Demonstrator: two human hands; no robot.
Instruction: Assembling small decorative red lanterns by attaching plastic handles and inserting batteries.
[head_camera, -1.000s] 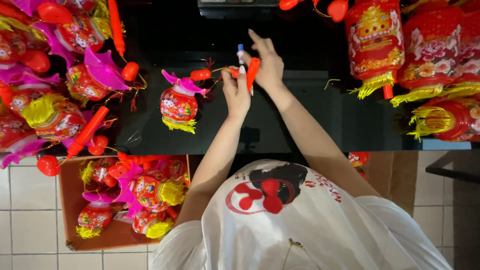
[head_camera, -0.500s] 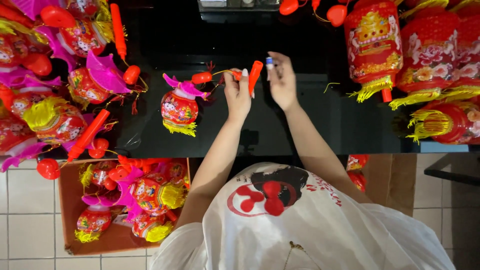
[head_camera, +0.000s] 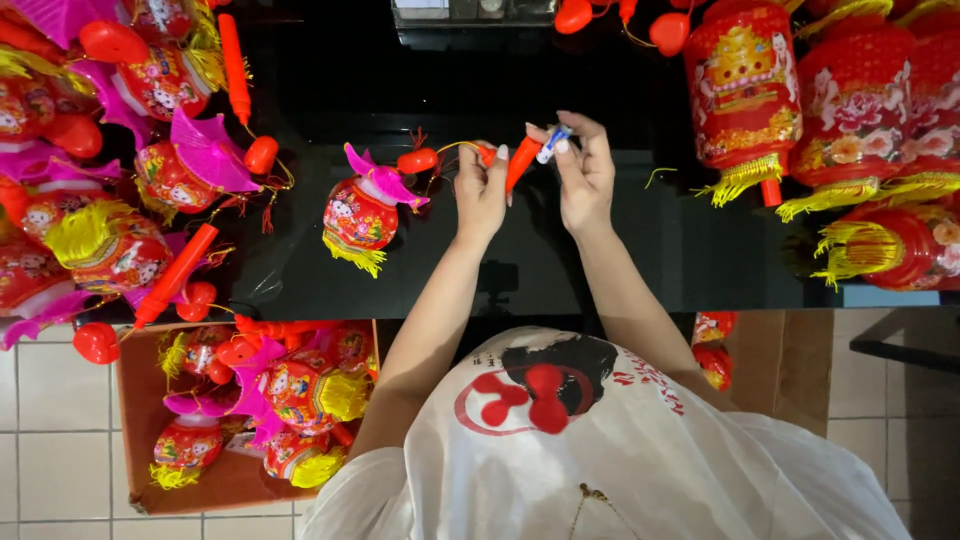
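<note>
Over the glossy black worktop (head_camera: 620, 260), both hands are raised close together. The left hand (head_camera: 480, 190) pinches the slim orange-red plastic handle stick (head_camera: 521, 163), held upright-ish between thumb and fingers. The right hand (head_camera: 585, 175) is closed on a small blue-and-white cylindrical piece (head_camera: 553, 143) — looks like a battery, too small to be sure — held at the fingertips just beside the top of the stick, not touching it as far as shows.

A thin yellow cord (head_camera: 455, 148) runs from the stick past a small red plastic bulb (head_camera: 417, 160) to the small red paper lantern with pink fins and yellow fringe (head_camera: 362, 215), which lies on the worktop left of the hands.

Progress, judged: the lantern is already strung to its stick; the small piece is not yet in the handle, so this unit looks mid-way.

Around: a heap of similar small lanterns at far left (head_camera: 100, 200), more in the brown cardboard box (head_camera: 135, 400) on the tiled floor, large red drum-shaped lanterns with gold fringe at right (head_camera: 745, 90) — whether those are finished, cannot tell.
</note>
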